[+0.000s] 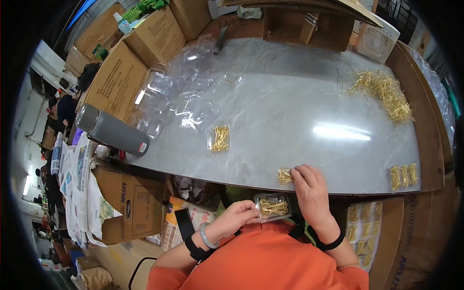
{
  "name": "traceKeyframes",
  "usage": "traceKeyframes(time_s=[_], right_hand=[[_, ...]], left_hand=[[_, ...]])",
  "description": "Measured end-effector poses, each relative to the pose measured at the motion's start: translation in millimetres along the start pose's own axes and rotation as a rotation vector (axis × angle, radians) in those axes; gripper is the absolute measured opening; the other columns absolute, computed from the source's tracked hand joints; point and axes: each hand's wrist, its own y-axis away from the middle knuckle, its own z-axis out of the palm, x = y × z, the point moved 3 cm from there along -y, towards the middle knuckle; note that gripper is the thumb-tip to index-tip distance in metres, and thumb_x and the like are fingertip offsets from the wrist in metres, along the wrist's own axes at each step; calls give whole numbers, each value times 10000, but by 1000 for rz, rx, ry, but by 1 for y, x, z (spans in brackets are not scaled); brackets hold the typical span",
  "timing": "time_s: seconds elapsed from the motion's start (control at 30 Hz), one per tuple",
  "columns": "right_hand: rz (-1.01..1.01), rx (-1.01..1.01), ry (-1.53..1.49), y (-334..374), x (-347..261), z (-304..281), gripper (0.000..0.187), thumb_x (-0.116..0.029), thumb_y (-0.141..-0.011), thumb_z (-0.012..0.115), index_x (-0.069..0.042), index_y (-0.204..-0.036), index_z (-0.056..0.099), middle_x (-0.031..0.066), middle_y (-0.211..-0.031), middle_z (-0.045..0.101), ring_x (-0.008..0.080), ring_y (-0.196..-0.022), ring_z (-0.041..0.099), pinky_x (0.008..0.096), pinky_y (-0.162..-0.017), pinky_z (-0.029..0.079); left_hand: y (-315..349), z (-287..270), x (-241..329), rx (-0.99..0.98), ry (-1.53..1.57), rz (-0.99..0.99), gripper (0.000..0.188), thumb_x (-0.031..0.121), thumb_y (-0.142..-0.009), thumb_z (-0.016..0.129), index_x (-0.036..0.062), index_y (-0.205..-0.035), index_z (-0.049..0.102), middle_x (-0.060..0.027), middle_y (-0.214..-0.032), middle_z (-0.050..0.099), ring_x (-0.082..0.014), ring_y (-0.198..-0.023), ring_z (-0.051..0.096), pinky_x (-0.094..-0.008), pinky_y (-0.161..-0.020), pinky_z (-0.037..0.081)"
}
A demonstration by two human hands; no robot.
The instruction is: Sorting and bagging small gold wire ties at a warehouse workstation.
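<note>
A small clear plastic tray point(261, 217) is held in my left hand point(238, 215) close to my body, just off the table's near edge. Thin gold wire pieces point(274, 207), perhaps hooks or pins, lie heaped inside it. My right hand point(311, 191) reaches over the table edge, its fingertips closed at a little bundle of the same gold wire pieces point(284, 176). Farther left on the table sits another clear tray holding gold wire pieces point(220, 138). The exact shape of each piece is too fine to make out.
Loose gold wires form a pile point(386, 94) at the far right. Several gold bundles point(403, 177) lie at the right corner, more in a compartment tray point(365, 232) below. Empty clear trays point(188, 87), a grey bottle point(113, 129) and cardboard boxes point(118, 79) stand left; a fan point(377, 41) is behind.
</note>
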Motion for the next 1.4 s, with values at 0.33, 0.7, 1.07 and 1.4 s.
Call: traceKeyframes(time_s=[0.33, 0.7, 1.07, 1.4], right_hand=[[-156, -103, -144, 42, -44, 7, 426, -16, -736, 712, 7, -1160, 680, 115, -1190, 643, 321, -1171, 598, 447, -1014, 518], [-35, 192, -60, -27, -16, 3, 305, 0, -824, 713, -8, -1128, 690, 132, -1135, 663, 343, -1104, 624, 447, -943, 527], [57, 231, 48, -35, 2, 9, 252, -38, -808, 747, -83, -1053, 710, 84, -1084, 659, 309, -1086, 608, 469, -942, 469], [180, 255, -19, -23, 16, -4, 534, -94, -860, 748, -45, -1365, 581, 176, -1315, 608, 412, -1279, 546, 574, -1119, 368]], left_hand=[[11, 7, -4, -21, -74, 157, 110, 85, -1061, 569, -9, -1076, 622, -53, -1078, 674, -142, -1039, 673, -300, -984, 550], [-35, 26, 97, -25, -452, 381, 172, 167, -1062, 577, 1, -1037, 618, -51, -987, 669, -125, -949, 667, -289, -868, 536], [-55, 48, 88, 435, -1697, 1031, 590, 304, -1012, 606, -4, -1493, 458, -178, -1549, 449, -414, -1433, 386, -535, -1183, 298], [-67, 63, 104, 205, -1473, 1071, 664, 179, -969, 632, -62, -1529, 369, -242, -1556, 405, -434, -1486, 329, -539, -1229, 279]])
